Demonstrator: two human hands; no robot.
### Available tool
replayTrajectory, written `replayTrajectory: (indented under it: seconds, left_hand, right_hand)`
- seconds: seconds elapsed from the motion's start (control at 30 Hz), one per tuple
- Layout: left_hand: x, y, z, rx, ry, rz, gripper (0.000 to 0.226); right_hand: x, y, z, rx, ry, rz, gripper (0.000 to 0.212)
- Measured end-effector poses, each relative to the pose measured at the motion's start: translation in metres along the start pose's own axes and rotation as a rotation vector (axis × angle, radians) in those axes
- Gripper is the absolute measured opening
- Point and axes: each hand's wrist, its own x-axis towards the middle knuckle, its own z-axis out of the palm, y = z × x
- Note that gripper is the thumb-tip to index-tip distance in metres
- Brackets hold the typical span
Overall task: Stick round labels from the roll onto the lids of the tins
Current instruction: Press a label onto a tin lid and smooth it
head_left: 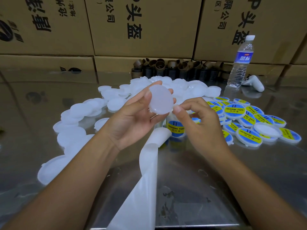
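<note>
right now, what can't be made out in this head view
Head view:
- right hand: its curled fingers hide whether it pinches anything at the plain white round plastic lid
- blue and yellow round-label roll: mostly behind that hand
- long white backing strip: end cut off by bottom edge

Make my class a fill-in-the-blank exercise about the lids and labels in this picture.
1. The left hand holds a white lid that carries ____ label.
2. The labelled lids lie piled to the person's ____.
3. Each printed label reads SOLDERING ____.
Missing words: no; right; PASTE.
</note>
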Motion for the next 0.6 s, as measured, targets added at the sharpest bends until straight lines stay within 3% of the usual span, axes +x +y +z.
replayTrajectory:
  seconds: [0.17, 0.3, 0.4, 0.6]
  left_hand:
    - [0.0006, -0.0035, 0.0031, 0.065, -0.057, -0.003, 0.071]
    - [-0.0003, -0.0028, 0.0049, 0.037, -0.098, -0.015, 0.053]
    - [0.0004, -0.0047, 0.0067, 0.032, -0.071, -0.02, 0.035]
    - [0.0042, -0.0064, 0.0065, 0.002, 0.024, 0.029, 0.022]
  right_hand:
    - [-0.0002, -0.0036, 0.0014, 0.05, -0.057, 0.046, 0.02]
    - [0.0008, -0.0034, 0.0006, 0.057, -0.058, 0.068, 0.013]
    - [-0.0015, -0.0038, 0.0028, 0.008, -0.076, 0.045, 0.013]
    - [-0.0014, -0.0024, 0.0043, -0.068, -0.069, -0.018, 0.01]
